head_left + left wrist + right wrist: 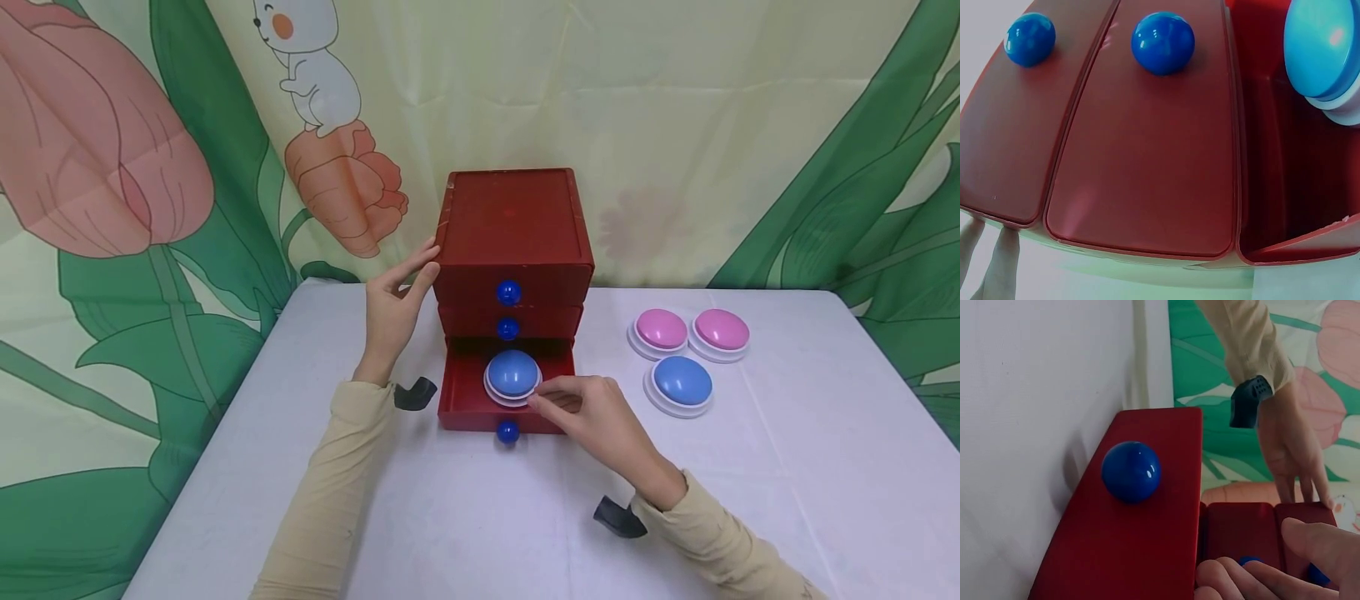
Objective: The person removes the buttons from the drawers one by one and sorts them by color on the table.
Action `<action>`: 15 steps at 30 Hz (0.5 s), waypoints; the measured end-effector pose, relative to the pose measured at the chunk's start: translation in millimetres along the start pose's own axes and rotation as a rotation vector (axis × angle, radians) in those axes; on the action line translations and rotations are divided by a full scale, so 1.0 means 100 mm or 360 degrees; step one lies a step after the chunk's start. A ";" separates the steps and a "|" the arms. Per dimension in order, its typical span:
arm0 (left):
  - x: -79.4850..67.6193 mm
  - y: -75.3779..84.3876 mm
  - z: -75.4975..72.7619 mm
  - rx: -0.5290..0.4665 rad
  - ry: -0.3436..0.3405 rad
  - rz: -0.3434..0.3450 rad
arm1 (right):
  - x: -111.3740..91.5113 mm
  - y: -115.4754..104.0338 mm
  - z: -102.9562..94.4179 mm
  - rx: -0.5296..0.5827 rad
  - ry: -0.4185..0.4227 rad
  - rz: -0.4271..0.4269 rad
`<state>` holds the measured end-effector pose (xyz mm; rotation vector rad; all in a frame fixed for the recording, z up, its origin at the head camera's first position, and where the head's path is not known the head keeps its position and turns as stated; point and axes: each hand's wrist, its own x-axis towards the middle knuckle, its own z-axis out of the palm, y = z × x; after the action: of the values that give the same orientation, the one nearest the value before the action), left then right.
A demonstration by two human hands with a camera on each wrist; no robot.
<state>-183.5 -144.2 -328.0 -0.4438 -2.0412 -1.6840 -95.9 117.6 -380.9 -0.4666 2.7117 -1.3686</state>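
Note:
A small red drawer cabinet (512, 217) with round blue knobs stands on the table, its bottom drawer (465, 407) pulled out. Inside that drawer sits a blue push light (513, 372) on a white base, its blue dome (1319, 47) also showing in the left wrist view. My right hand (603, 421) pinches the light's right rim with thumb and fingertips; in the right wrist view the drawer front (1141, 537) stands beside the fingers. My left hand (393, 308) rests against the cabinet's left side, fingers (1002, 262) extended. The upper two drawers are closed.
To the right on the white tablecloth (795, 467) stand two pink push lights (661, 330) and another blue push light (682, 383). Behind the table hangs a curtain (675, 150) printed with plants and a white animal. A black wrist mount (620, 517) sticks out by each sleeve.

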 end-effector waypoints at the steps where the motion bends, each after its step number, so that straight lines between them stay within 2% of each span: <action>1: 0.00 0.00 0.00 0.0000 0.0002 0.0000 | 0.01 0.00 0.00 -0.0002 0.0007 -0.0015; 7: -0.01 0.02 0.00 0.0008 0.0006 0.0003 | 0.07 0.05 0.02 -0.0020 0.0041 -0.0101; 15: 0.01 -0.03 0.00 0.0005 0.0003 -0.0015 | 0.17 0.11 0.09 -0.0115 0.0062 -0.0079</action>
<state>-185.8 -144.4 -330.4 -0.4319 -2.0473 -1.6863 -112.9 111.4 -393.7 -0.5213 2.8074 -1.3082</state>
